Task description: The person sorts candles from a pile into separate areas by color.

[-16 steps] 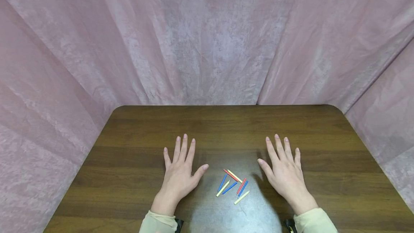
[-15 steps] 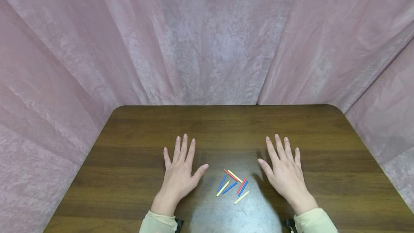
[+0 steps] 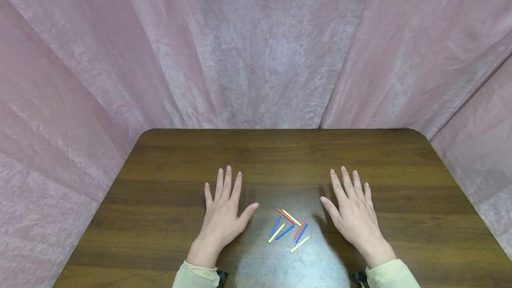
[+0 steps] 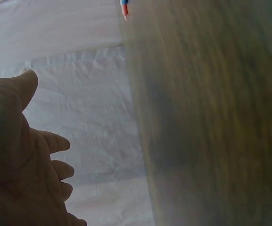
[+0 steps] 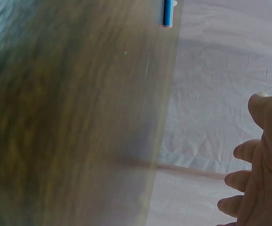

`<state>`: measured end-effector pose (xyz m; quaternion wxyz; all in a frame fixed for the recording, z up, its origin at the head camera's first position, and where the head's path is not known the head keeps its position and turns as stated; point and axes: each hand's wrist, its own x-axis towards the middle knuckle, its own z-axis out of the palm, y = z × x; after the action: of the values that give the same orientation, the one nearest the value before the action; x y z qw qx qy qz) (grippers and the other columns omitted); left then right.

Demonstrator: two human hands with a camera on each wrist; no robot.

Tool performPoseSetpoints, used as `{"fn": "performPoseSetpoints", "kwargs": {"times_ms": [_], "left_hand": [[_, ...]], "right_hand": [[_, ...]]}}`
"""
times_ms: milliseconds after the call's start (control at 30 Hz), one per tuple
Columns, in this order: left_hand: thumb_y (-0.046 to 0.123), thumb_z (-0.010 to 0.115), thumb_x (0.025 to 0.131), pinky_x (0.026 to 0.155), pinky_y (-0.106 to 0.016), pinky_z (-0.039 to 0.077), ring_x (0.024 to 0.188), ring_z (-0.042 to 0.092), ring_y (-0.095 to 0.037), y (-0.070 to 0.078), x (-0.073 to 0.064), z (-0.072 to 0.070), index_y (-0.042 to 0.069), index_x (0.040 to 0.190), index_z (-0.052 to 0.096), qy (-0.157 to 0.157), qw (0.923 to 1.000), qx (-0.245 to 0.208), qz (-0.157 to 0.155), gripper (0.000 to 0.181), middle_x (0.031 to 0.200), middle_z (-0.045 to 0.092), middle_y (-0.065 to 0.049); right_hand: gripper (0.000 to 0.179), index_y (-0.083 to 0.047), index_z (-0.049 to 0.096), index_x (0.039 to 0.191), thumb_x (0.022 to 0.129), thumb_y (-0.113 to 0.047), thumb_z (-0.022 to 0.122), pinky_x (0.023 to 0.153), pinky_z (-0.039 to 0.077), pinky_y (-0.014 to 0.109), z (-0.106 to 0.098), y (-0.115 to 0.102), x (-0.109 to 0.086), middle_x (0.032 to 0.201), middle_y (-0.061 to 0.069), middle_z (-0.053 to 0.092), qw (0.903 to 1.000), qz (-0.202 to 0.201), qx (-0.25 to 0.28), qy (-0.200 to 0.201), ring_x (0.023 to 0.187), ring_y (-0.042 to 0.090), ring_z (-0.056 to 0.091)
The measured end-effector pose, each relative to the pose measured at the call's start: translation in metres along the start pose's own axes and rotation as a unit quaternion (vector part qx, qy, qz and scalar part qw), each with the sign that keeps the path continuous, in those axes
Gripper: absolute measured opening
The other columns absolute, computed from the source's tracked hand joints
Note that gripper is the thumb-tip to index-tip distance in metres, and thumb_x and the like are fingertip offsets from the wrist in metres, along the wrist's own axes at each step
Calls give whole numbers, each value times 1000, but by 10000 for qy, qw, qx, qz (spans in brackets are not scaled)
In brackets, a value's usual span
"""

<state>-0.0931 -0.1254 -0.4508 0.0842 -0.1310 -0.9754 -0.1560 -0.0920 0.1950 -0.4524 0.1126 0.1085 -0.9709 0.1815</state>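
My left hand (image 3: 221, 221) is held palm down over the table's left half, fingers straight and spread, holding nothing. Mirroring it on the right, my right hand (image 3: 354, 223) has its fingers straight and thumb out, also with nothing in it. Both wrist views show a gap between palm and tabletop. Between the hands lie several thin crayon-like sticks with narrowed tips: three yellow, such as the front yellow stick (image 3: 300, 244), three blue, such as the middle blue stick (image 3: 284, 232), and two red, such as the right red stick (image 3: 299, 230). Some overlap or lie side by side. My left thumb is nearest them.
The brown wooden table (image 3: 280, 154) has rounded far corners. Pink curtains (image 3: 256, 48) hang behind it and along both sides. Pale sleeves end at my wrists, with a dark band (image 3: 222, 278) at the left cuff.
The head view has shifted very slightly. Both hands keep their pose, and the sticks lie as before.
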Motion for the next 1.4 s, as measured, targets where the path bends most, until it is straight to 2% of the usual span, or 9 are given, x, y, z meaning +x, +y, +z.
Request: {"fn": "performPoseSetpoints", "kwargs": {"times_ms": [167,300,467,633,767,900,1067,1400], "left_hand": [[64,46,93,110,-66,2,148,-10,-26,5,0,-2,12,156,14,-57,9997,-202,90,87,162,-3,-10],[56,56,92,111,-64,9,148,-5,-28,12,0,-2,9,154,24,-160,9986,-462,187,85,161,8,-14],[47,64,90,111,-62,18,147,9,-35,19,0,1,5,148,38,-338,9956,-818,303,76,156,26,-19],[38,68,89,107,-59,28,140,28,-40,24,-1,5,4,139,49,-431,9913,-1116,542,64,146,43,-18],[33,70,89,105,-51,36,131,44,-36,27,-1,6,5,130,57,-490,9884,-1259,692,52,134,54,-12],[31,71,89,102,-42,40,122,51,-25,29,-1,7,5,124,60,-620,9864,-1344,718,45,125,59,-7],[30,72,88,95,-39,45,112,56,-20,32,-1,8,7,120,62,-689,9857,-1366,704,41,118,62,-3],[27,76,84,88,-33,48,99,57,-15,37,-4,13,11,110,67,-770,9842,-1448,670,32,105,64,1]], "right_hand": [[67,-12,26,154,100,-44,48,112,4,62,1,-4,-1,157,21,21,9999,-20,134,-91,145,43,8],[64,-14,33,152,99,-44,52,111,6,64,2,-7,-1,155,19,30,9998,-17,165,-119,142,48,18],[58,-10,49,142,92,-35,65,106,18,67,4,-12,0,142,18,50,9997,-158,183,53,128,49,42],[48,-5,60,130,87,-24,72,103,30,63,7,-19,0,130,18,60,9982,-421,412,94,117,42,55],[41,-4,65,122,85,-19,75,102,34,60,11,-24,0,123,16,64,9970,-482,606,-8,114,37,58],[35,-4,68,114,83,-17,77,99,40,55,13,-27,2,115,13,68,9964,-424,728,-39,107,33,62],[29,-8,71,107,80,-15,79,86,49,47,15,-31,2,105,6,71,9962,-252,815,-176,100,29,62],[16,-17,72,88,76,-14,82,77,49,43,17,-38,1,91,-5,69,9945,-251,900,-477,90,20,61]]}}
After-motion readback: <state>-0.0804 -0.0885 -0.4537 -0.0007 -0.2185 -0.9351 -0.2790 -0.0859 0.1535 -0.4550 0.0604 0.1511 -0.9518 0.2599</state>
